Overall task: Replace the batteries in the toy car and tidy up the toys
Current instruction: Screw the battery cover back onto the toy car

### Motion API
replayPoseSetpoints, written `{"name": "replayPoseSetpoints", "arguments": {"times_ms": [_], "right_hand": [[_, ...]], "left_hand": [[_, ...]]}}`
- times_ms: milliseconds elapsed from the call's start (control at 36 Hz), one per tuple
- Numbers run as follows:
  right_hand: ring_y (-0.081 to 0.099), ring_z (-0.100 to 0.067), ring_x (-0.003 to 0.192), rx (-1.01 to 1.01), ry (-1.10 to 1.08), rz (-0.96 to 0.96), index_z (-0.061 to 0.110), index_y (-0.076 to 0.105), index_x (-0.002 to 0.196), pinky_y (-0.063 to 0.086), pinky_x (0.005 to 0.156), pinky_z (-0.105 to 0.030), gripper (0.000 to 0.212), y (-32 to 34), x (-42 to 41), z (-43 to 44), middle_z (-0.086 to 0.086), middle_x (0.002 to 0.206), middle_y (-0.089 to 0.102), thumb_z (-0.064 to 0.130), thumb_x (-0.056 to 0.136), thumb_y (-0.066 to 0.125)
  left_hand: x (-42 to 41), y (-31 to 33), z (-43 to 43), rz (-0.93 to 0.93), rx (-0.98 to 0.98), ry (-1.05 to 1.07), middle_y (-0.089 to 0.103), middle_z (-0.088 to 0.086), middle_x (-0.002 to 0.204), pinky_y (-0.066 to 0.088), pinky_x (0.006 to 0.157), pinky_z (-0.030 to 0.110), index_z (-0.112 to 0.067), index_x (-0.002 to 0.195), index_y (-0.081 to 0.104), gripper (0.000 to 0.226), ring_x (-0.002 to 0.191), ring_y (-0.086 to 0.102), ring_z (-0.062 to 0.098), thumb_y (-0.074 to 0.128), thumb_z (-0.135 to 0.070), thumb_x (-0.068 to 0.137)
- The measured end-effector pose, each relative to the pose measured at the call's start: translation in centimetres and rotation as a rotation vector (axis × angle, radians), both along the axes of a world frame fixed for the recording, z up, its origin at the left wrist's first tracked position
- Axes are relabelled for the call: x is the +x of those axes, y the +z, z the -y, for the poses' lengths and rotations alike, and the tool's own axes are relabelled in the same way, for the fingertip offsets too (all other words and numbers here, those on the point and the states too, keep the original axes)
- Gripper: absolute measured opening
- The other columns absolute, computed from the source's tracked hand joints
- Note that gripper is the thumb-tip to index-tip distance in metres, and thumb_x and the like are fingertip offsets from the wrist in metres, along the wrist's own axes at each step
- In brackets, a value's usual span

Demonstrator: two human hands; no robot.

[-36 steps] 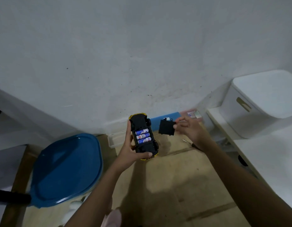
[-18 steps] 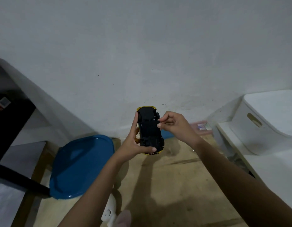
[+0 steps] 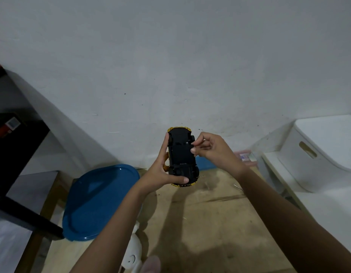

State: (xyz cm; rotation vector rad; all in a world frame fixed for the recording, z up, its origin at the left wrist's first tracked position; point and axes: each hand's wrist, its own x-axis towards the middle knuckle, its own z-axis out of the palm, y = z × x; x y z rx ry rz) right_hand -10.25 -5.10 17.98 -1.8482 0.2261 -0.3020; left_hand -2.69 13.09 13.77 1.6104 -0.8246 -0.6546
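Now left hand (image 3: 160,172) grips toy car (image 3: 181,154); right hand (image 3: 212,152) seemingly pinching it

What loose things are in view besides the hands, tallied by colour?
Yellow and black: 1, the toy car, held underside up
Blue: 2, the lid and the box behind the car
White: 1, the bin
Pink: 1, the tray
Total: 5

One wide-angle head-worn view looks forward and down from the person's own eye line, facing a white wall (image 3: 170,66) and the wooden floor (image 3: 210,223) below it. Both forearms reach out from the lower edge, close to the lens.
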Motion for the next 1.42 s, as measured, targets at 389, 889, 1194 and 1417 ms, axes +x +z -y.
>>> {"name": "replayPoseSetpoints", "arguments": {"times_ms": [389,889,1194,1417], "right_hand": [[0.068,-0.012,0.07,-0.027,-0.03,0.028,0.019,0.059,0.073,0.054,0.075,-0.027,0.023,0.4,-0.3,0.1,0.007,0.065,0.068,-0.001,0.078,0.07],[0.059,-0.002,0.076,-0.343,-0.189,0.177,0.012,0.069,0.092,0.05,0.063,-0.01,0.013,1.1,-0.3,-1.6,0.003,0.083,0.063,0.007,0.08,0.07],[0.058,-0.004,0.09,-0.378,-0.263,0.346,0.004,0.065,0.115,0.05,0.076,-0.006,0.03,-0.2,-1.0,-2.8,-0.003,0.098,0.059,0.005,0.085,0.065],[0.06,-0.02,0.098,-0.641,-0.171,0.313,0.008,0.061,0.121,0.053,0.087,-0.026,0.031,-1.7,-1.6,-1.8,-0.011,0.109,0.063,0.01,0.09,0.058]], "left_hand": [[-0.1,1.0,0.2,0.043,-0.025,-0.001,0.022,-0.017,0.151,0.044,0.104,0.036,-0.055,0.141,-0.009,0.129,0.138,0.03,0.009,0.084,-0.012,0.063],[-0.7,1.7,0.4,-0.009,-0.142,0.052,0.019,-0.013,0.153,0.043,0.104,0.037,-0.059,0.139,-0.006,0.121,0.138,0.03,0.004,0.083,-0.018,0.068],[-1.4,2.5,1.3,-0.078,-0.19,0.155,0.039,-0.027,0.136,0.054,0.08,0.021,-0.06,0.138,-0.003,0.068,0.116,0.053,-0.005,0.041,-0.025,0.1],[-1.9,1.9,1.5,-0.07,-0.174,0.131,0.026,-0.011,0.152,0.054,0.072,0.021,-0.056,0.14,-0.008,0.07,0.115,0.054,-0.002,0.04,-0.022,0.1]]}}
